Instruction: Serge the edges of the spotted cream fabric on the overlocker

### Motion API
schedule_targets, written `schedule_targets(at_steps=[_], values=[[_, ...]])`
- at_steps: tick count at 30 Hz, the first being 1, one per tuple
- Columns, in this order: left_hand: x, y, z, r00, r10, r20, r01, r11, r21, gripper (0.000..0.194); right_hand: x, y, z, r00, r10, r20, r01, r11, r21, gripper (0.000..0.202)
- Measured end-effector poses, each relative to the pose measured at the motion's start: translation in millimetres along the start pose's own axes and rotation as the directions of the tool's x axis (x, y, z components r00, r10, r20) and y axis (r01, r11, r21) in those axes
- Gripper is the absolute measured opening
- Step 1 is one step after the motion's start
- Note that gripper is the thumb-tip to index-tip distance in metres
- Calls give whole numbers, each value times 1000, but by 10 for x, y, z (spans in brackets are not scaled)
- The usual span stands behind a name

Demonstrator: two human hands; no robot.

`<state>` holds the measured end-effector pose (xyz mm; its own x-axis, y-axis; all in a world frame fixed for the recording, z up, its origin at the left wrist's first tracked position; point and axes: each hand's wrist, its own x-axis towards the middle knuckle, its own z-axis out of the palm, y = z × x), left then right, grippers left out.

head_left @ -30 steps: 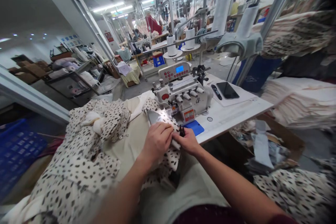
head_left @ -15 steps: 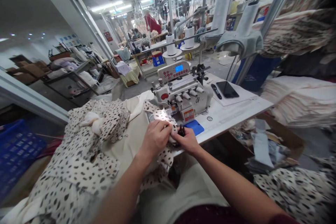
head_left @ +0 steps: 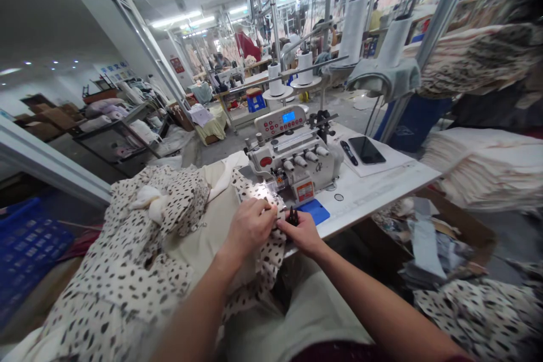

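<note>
Cream fabric with dark spots (head_left: 271,249) runs from the overlock sewing machine's (head_left: 297,153) lit needle area down over the table's front edge. My left hand (head_left: 252,226) is closed on this fabric just in front of the needle area, its fingertips pinched at the edge. Close beside it, my right hand (head_left: 303,233) is closed around dark thread snips (head_left: 292,216), their points upward. Its thumb and fingers also meet the fabric's edge. The fingers hide part of the snips and the cloth between the hands.
A large heap of spotted fabric (head_left: 127,243) covers the left side. On the table's right lie a phone (head_left: 367,150), a marker (head_left: 349,153) and a blue pad (head_left: 314,212). A scrap box (head_left: 462,220) stands below right, a blue basket (head_left: 29,254) far left.
Both hands have stayed near the needle area, shifting only slightly. The fabric between and below them has spread out and hangs more to the right. The view has tilted a little.
</note>
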<state>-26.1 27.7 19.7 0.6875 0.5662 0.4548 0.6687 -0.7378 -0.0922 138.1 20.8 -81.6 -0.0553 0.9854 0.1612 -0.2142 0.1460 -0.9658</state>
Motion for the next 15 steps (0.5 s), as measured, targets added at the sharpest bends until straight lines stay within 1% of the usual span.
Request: schedule_targets(at_steps=[7, 12, 15], values=[[24, -19, -20, 999, 30, 29, -32, 999, 36, 17, -5, -29, 4, 1000, 8, -5, -8, 1000, -23, 36], [42, 4, -46, 999, 14, 42, -16, 998, 57, 17, -7, -27, 16, 999, 25, 25, -25, 999, 30, 36], [43, -3, -37, 999, 3, 46, -4, 1000, 21, 17, -10, 3, 21, 999, 38, 21, -39, 998, 56, 35]])
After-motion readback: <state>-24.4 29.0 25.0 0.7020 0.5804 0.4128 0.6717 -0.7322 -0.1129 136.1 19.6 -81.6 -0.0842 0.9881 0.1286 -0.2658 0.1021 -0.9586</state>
